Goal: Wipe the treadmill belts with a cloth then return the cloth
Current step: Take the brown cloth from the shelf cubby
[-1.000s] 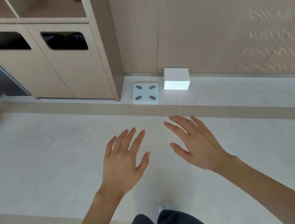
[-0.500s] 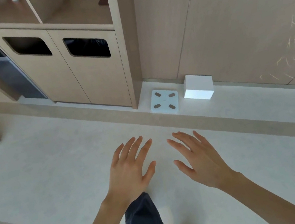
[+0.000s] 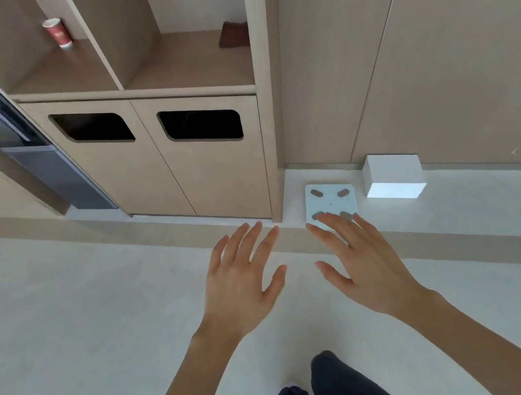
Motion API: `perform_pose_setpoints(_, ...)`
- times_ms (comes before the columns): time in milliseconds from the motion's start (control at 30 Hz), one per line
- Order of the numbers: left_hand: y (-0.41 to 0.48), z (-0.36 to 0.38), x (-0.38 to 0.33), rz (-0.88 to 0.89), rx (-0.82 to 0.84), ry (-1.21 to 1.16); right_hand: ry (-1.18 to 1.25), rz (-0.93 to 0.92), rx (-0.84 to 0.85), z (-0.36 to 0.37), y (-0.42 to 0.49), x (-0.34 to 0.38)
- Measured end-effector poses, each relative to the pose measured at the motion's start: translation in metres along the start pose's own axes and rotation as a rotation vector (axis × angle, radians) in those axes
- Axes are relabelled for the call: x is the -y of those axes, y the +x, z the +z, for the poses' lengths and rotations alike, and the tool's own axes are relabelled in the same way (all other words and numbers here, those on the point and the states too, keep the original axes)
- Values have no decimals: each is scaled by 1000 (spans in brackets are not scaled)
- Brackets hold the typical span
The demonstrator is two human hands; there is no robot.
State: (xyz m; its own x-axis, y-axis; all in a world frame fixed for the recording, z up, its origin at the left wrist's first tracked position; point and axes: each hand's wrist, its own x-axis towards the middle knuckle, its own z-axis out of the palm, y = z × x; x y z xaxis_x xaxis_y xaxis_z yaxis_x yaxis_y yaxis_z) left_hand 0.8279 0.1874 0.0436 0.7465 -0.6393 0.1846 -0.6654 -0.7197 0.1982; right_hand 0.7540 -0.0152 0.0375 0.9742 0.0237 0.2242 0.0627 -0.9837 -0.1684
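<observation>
Head view | your left hand [image 3: 239,284] and right hand [image 3: 365,266] spread, empty | brown folded cloth [image 3: 232,35] at 12 o'clock on shelf [image 3: 187,67] — likely soft, light — pinch the folded edge.

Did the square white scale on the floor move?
No. The square white scale stays beside the white box and the wooden cabinet post; only the camera came closer.

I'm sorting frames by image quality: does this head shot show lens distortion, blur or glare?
Head view: wide-angle bending tilts the cabinet edges; the left hand and right hand are sharp; the red cup is soft; the white box front glows bright.
</observation>
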Motion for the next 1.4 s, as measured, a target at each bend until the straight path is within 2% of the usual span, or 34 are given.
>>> perform_pose_setpoints(233, 50, 19, 55, -53, 26, 6, -13, -81, 74, 33, 76, -14)
perform_pose_setpoints(533, 176, 19, 125, -39, -18, 18, 77, -119, -70, 51, 224, -54)
perform_pose_setpoints(767, 245, 26, 166, -56, 3, 14, 132, -152, -13, 68, 301, -67)
perform_pose_setpoints(1000, 297, 32, 228, 0, 42, 14, 140, -75, 44, 96, 363, -62)
perform_pose_setpoints(1400, 411, 14, 365, 280, -24, 63, 93, 154, -20, 123, 493, -17)
